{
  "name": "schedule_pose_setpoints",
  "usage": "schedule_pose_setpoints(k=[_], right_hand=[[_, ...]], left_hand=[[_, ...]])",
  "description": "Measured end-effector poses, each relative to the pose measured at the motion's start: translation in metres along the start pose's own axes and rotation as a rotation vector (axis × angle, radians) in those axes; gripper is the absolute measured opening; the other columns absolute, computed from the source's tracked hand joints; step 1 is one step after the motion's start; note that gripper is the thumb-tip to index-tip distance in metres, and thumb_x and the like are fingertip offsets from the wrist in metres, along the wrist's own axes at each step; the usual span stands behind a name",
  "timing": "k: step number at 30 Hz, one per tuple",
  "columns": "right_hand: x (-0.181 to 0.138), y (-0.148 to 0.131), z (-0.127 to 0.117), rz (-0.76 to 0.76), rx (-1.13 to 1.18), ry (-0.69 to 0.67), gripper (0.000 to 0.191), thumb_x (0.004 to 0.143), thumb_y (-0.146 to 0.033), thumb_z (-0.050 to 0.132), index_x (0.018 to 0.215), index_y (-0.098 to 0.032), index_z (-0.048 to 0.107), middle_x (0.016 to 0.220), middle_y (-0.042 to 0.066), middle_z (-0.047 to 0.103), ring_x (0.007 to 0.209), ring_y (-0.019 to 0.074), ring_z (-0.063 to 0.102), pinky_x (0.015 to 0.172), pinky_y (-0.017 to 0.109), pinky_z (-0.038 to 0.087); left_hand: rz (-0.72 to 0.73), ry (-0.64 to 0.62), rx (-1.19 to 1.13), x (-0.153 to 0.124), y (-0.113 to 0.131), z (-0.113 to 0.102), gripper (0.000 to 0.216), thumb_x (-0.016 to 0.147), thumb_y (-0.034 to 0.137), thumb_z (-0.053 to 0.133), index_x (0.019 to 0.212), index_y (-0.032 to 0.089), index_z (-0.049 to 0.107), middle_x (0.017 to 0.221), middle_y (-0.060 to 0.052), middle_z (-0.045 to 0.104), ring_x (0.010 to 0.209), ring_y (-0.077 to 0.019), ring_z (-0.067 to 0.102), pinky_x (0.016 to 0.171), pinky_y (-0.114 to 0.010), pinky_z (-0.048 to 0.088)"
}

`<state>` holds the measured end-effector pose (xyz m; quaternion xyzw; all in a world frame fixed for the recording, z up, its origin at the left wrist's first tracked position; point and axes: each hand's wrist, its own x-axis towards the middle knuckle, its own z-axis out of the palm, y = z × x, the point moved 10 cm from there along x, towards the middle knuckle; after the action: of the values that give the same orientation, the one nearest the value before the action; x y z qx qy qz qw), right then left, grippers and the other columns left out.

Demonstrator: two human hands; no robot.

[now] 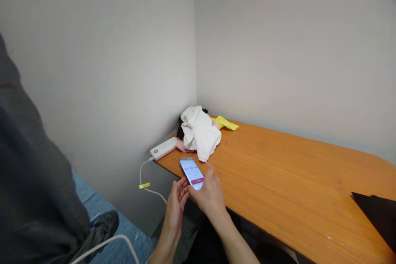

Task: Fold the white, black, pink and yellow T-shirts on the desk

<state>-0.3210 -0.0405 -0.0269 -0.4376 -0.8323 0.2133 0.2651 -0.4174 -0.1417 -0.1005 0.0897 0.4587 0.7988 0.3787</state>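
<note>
A phone [192, 173] with a lit white screen and a red bar is held over the near edge of an orange wooden table [278, 173]. My right hand [210, 194] grips it from the right, fingers wrapped round its side. My left hand [177, 202] sits just left of and below the phone, fingers extended and touching its lower edge. Beyond the phone lies a heap of white cloth [199, 132] with pink and black pieces under it, and a yellow cloth [224, 123] behind.
A white power bank [163, 148] lies at the table's left corner, its white cable [145, 181] hanging down. Another person's grey-clad body [31, 165] and dark shoe [103, 225] stand at the left. A black object [377, 214] rests at the right edge. Walls meet behind.
</note>
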Motion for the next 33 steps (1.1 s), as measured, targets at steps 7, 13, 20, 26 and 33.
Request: schedule_pose_setpoints(k=[7,13,20,26,33], right_hand=[[0.002,-0.039,0.028,-0.063,-0.135,0.058,0.076,0.07,-0.025,0.063,0.138,-0.005,0.036,0.108,0.019,0.06,0.101,0.0339,0.055,0.088,0.041,0.041],[0.003,-0.059,0.041,-0.126,-0.177,0.078,0.078,0.071,-0.023,0.065,0.141,-0.006,0.034,0.114,0.019,0.058,0.101,0.0327,0.053,0.089,0.04,0.041],[0.009,-0.054,0.051,-0.228,-0.09,0.032,0.079,0.072,-0.019,0.063,0.143,-0.005,0.031,0.126,0.019,0.053,0.111,0.0316,0.048,0.093,0.038,0.041],[0.022,-0.049,0.058,-0.274,0.022,-0.02,0.085,0.07,-0.02,0.065,0.145,-0.008,0.027,0.136,0.016,0.047,0.118,0.0303,0.046,0.098,0.038,0.04],[0.033,-0.056,0.069,-0.346,0.051,-0.048,0.09,0.068,-0.021,0.066,0.147,-0.011,0.023,0.141,0.016,0.043,0.121,0.0305,0.044,0.101,0.041,0.038]], left_hand=[[-0.037,0.059,-0.045,0.018,0.01,-0.034,0.047,0.091,0.051,0.05,0.116,0.013,0.065,0.12,-0.016,0.065,0.112,-0.0235,0.061,0.102,-0.036,0.044],[-0.095,0.065,-0.111,0.025,0.009,-0.047,0.045,0.097,0.047,0.04,0.12,0.014,0.06,0.119,-0.015,0.065,0.109,-0.0221,0.063,0.097,-0.035,0.047],[-0.102,0.06,-0.137,0.028,0.004,-0.053,0.045,0.096,0.048,0.042,0.116,0.012,0.061,0.115,-0.015,0.064,0.1,-0.0205,0.063,0.089,-0.033,0.05],[-0.058,0.085,-0.116,0.034,0.003,-0.057,0.047,0.092,0.052,0.047,0.116,0.014,0.062,0.117,-0.014,0.063,0.099,-0.0203,0.062,0.089,-0.034,0.049],[-0.047,0.158,-0.1,0.044,0.004,-0.065,0.043,0.096,0.048,0.041,0.111,0.015,0.064,0.114,-0.012,0.062,0.101,-0.0186,0.06,0.091,-0.033,0.048]])
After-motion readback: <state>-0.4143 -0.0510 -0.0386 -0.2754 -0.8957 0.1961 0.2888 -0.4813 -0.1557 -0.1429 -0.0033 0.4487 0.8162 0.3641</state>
